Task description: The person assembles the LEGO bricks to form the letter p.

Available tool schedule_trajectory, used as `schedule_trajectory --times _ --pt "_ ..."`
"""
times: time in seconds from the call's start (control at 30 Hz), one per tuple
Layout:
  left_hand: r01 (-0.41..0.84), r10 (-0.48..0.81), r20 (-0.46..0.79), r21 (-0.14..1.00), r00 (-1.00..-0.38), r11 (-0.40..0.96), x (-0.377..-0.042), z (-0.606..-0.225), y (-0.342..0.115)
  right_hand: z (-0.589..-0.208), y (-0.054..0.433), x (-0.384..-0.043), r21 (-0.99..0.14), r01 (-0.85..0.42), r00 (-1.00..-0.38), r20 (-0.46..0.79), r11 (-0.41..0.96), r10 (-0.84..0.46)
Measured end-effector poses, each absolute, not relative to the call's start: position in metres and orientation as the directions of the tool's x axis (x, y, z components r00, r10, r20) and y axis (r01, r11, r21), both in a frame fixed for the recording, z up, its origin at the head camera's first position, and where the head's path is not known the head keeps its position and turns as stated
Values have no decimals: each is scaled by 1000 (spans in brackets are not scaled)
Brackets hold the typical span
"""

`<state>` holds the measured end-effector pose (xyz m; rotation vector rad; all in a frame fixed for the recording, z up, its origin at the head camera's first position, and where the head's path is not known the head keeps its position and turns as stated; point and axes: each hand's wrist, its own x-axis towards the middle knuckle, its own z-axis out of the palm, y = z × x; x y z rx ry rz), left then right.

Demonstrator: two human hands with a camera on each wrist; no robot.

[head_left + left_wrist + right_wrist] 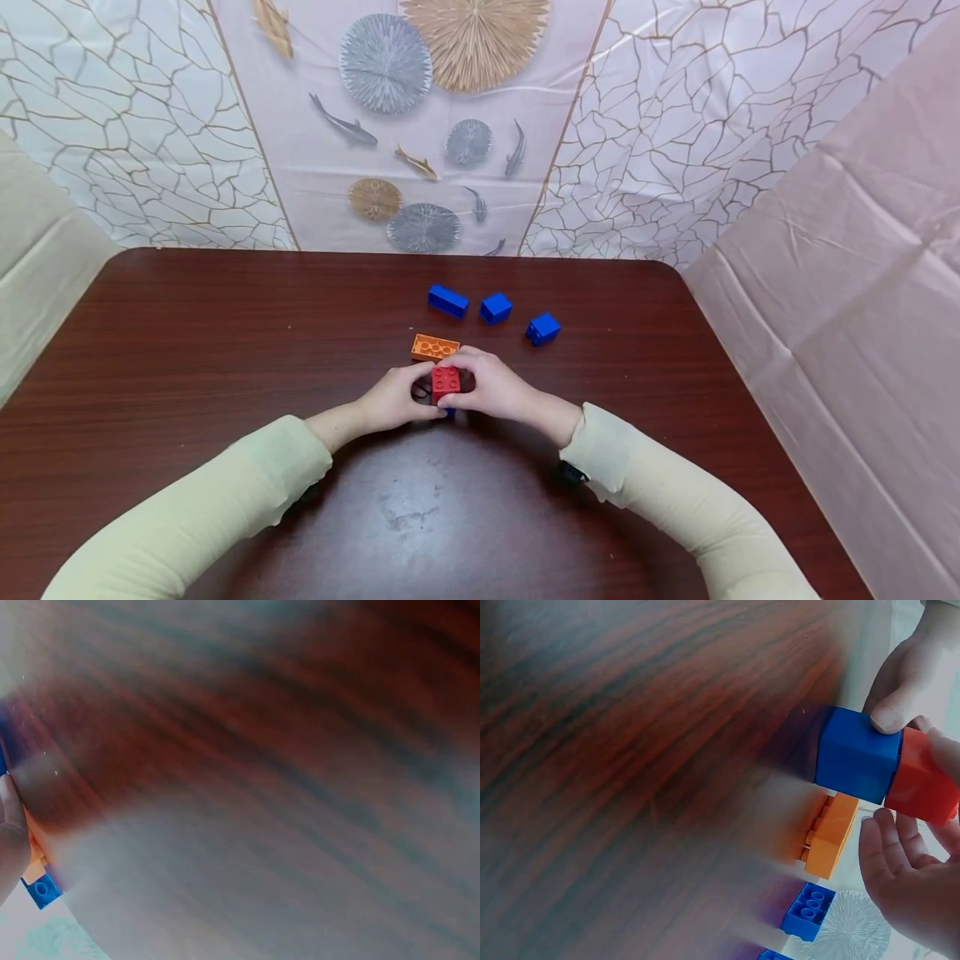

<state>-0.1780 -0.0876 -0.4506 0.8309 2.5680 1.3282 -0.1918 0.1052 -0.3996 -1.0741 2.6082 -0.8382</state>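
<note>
A red toy building brick stands on a blue brick, most of which is hidden in the head view. My right hand pinches the red brick between thumb and fingers. From the other side my left hand holds the blue brick, its thumb lying on the brick's side in the right wrist view. The two bricks meet face to face, with a thin seam between them. Just beyond the hands lies an orange brick, its hollow underside showing in the head view.
Farther back on the dark brown table lie a long blue brick, a blue brick and another blue brick to the right. A patterned cloth hangs behind the table's far edge.
</note>
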Motion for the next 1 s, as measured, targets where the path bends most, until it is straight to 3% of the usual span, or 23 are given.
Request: schedule_trajectory --times 0.33,1.0 --pt "374 527 90 804 -845 463 -177 -450 -86 -394 118 -196 -723 -465 -773 51 510 -632" --pt "373 531 88 807 -843 458 -178 -450 -88 -398 119 -192 -772 -437 -778 67 461 -624"
